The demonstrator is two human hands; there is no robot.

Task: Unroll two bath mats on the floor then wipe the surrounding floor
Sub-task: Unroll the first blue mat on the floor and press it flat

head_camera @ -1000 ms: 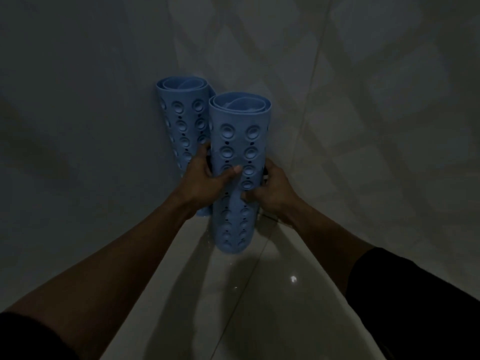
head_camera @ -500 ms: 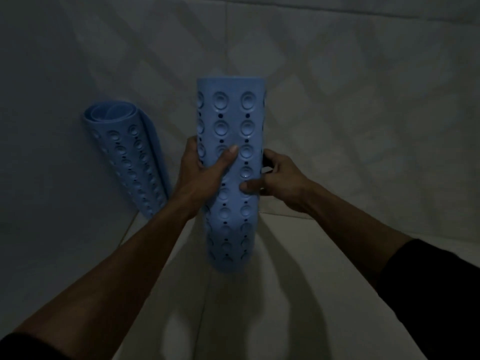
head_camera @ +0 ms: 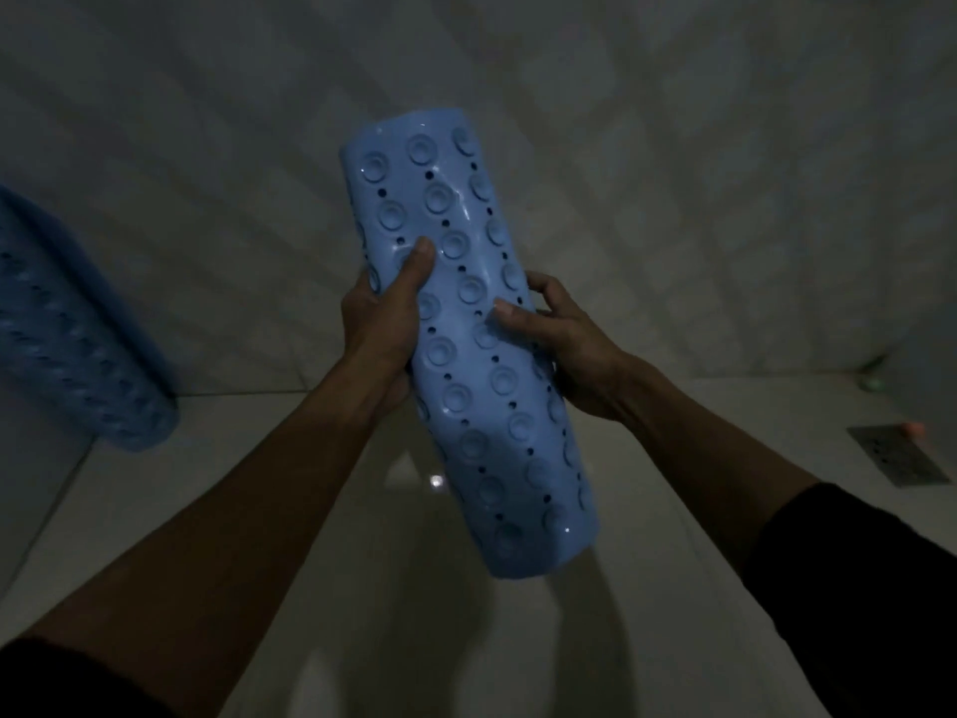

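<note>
Gripping the rolled blue bath mat (head_camera: 468, 344) from either side, both hands hold it up in the air in front of the person, clear of the floor (head_camera: 362, 588). The left hand (head_camera: 386, 323) wraps around the roll's left edge with its thumb pressed flat along the dimpled surface, pointing up; the right hand (head_camera: 564, 344) clasps the opposite edge, thumb laid across the front and fingers curled behind, out of sight. The roll is still wound tight and tilts, its upper end leaning left and its lower end hanging down to the right below the hands (rows of round suction cups and small holes cover its outer face). Well off to the left of the hands, a second rolled mat (head_camera: 77, 344) leans against the tiled wall (head_camera: 673, 173), blurred at the edge. Far to the right, a metal floor drain (head_camera: 898, 458) sits in the floor.
</note>
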